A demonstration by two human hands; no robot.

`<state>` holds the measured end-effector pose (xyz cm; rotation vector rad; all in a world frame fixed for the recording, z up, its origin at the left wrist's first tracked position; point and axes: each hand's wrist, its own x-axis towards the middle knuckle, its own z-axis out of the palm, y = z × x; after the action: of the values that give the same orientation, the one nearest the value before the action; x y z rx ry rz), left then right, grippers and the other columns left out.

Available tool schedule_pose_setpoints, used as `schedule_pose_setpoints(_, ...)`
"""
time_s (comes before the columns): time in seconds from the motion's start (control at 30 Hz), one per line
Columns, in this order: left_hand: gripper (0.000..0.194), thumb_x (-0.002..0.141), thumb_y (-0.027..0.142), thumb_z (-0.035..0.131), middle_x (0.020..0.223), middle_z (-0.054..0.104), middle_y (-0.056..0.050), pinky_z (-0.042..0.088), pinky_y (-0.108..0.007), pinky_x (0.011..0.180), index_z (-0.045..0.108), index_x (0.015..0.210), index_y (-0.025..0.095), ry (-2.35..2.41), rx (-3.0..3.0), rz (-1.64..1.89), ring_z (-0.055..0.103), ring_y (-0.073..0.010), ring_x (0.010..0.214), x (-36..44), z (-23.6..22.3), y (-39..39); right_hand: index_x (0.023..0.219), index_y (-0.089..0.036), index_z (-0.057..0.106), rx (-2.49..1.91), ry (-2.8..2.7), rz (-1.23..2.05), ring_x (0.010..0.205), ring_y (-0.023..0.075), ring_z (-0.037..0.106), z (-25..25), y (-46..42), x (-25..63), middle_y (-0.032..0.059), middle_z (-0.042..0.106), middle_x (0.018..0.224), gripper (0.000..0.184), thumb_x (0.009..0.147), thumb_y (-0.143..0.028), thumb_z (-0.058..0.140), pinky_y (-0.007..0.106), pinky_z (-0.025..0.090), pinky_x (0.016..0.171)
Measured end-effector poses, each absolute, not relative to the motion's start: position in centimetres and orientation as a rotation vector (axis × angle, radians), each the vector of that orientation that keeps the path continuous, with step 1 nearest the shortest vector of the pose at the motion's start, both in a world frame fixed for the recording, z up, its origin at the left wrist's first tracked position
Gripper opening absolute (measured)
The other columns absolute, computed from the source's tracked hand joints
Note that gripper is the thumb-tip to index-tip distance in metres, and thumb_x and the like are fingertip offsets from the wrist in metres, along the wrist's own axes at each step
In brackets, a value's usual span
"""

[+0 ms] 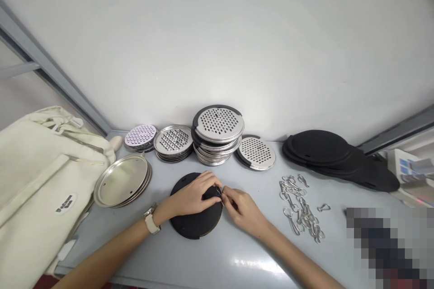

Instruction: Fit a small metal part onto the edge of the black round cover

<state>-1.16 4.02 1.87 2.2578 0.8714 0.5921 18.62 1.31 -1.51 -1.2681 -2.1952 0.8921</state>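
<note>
A round black disc (203,223) lies on the grey table in front of me, with a lighter rim at its lower right. Across the top of it reaches my left hand (198,194), its thumb and fingers closed around the disc's right edge. My right hand (240,205) meets it there in a pinch. Between the fingertips of both hands shows a small metal clip (219,191), partly hidden, against the disc's edge. To the right lies a loose pile of metal snap clips with rings (301,210).
Stacks of perforated round grater plates (220,123) stand along the wall. Plain metal discs (122,180) are piled at left beside a cream bag (44,180). Black discs (318,146) are heaped at right, near a white device (407,167). A blurred-out patch covers the lower right.
</note>
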Motion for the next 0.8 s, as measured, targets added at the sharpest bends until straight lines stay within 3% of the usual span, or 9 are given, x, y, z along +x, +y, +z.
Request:
schedule_pose_setpoints(0.43,0.008,0.084,0.018,0.057,0.096,0.057,-0.004,0.043,-0.034,0.092,0.054,0.092,0.019,0.874,2.273,0.599,0.051,-0.0182,0.098,-1.19,1.62,4.13,0.071,-0.021,0.039,-1.327,-2.123,0.878,0.056,0.0129,0.042,-1.79,1.15,18.09,-0.0040,0.045,0.060,0.023,0.093,-0.025,0.037,0.025,0.031,0.056)
schedule_pose_setpoints(0.8,0.006,0.080,0.015,0.060,0.109,0.053,-0.007,0.043,-0.033,0.098,0.056,0.084,0.018,0.923,2.223,0.660,0.052,-0.0199,0.112,-1.19,1.43,3.94,0.069,-0.021,0.034,-1.340,-2.107,0.799,0.066,0.0165,0.045,-2.04,0.83,17.68,-0.0012,0.047,0.064,0.025,0.093,-0.021,0.037,0.029,0.034,0.063)
